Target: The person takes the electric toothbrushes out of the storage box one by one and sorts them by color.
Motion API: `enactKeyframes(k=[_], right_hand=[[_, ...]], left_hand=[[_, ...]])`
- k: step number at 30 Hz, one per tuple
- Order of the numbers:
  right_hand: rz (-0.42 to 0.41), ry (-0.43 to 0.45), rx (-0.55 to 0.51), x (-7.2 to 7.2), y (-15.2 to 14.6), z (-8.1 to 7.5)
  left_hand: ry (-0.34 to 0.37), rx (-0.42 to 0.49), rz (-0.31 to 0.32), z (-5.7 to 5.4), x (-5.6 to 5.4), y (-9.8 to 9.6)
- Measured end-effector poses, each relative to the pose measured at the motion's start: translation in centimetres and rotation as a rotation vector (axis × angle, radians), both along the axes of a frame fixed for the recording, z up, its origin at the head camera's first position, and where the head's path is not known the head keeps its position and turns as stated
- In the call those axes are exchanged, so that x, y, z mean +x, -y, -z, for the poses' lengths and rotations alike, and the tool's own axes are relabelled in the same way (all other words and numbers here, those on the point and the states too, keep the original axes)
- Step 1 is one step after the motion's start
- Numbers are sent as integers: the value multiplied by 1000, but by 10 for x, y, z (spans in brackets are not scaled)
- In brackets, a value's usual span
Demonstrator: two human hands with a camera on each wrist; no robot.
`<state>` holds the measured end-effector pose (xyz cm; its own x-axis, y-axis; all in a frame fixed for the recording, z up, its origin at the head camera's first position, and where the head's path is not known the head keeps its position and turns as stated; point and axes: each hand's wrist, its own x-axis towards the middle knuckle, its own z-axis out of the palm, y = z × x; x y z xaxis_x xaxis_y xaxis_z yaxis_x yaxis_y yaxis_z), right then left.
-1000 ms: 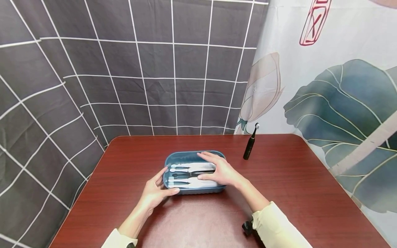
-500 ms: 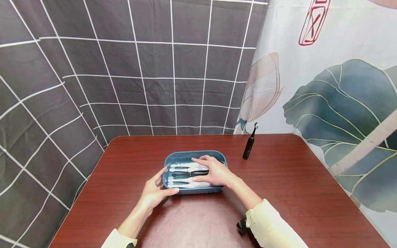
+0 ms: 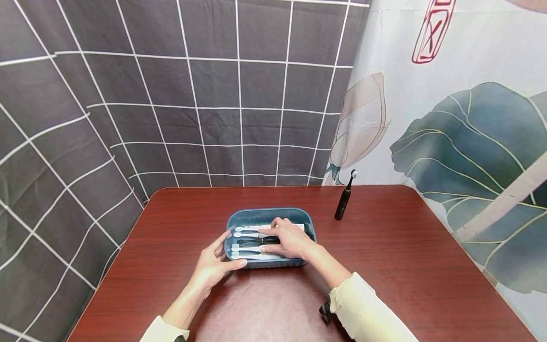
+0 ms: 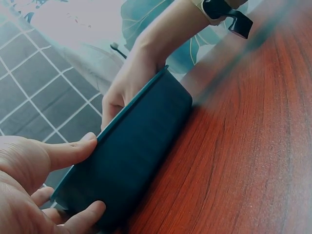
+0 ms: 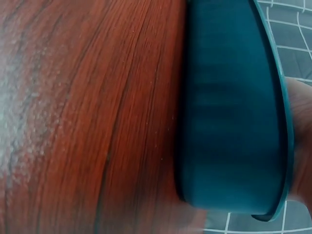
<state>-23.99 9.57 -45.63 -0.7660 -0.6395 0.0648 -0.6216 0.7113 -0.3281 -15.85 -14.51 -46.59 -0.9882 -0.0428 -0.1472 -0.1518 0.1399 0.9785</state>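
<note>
A blue plastic basket (image 3: 273, 263) stands on the table, with several white toothbrushes (image 3: 245, 255) and one black toothbrush (image 3: 248, 241) lying side by side in it, heads to the left. My left hand (image 3: 213, 266) grips the basket's left end, thumb on the near rim and fingers round the end wall; the left wrist view shows the thumb and fingers against the basket wall (image 4: 136, 141). My right hand (image 3: 290, 240) reaches into the basket, thumb and index finger on either side of the black toothbrush's handle. Whether they pinch it I cannot tell.
Another black electric toothbrush (image 3: 343, 202) stands upright on the table, behind and to the right of the basket. The reddish-brown wooden table (image 3: 179, 213) ends at a dark grid-patterned cloth (image 3: 213, 118) and a white cloth with a leaf print (image 3: 470, 142).
My right hand has moved left along the toothbrush handles, uncovering the basket's right end, and its fingers have drawn in closer. The left hand and the basket have hardly moved.
</note>
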Motion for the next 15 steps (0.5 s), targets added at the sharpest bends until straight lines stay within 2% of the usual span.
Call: enactKeyframes(k=[7,15], right_hand=[[-26,-31,42,-1,3,0],[-36,-18,15,-2,3,-1]], left_hand=[[-3,9,-2,1,0,0],[-3,8,-5,1,0,0]])
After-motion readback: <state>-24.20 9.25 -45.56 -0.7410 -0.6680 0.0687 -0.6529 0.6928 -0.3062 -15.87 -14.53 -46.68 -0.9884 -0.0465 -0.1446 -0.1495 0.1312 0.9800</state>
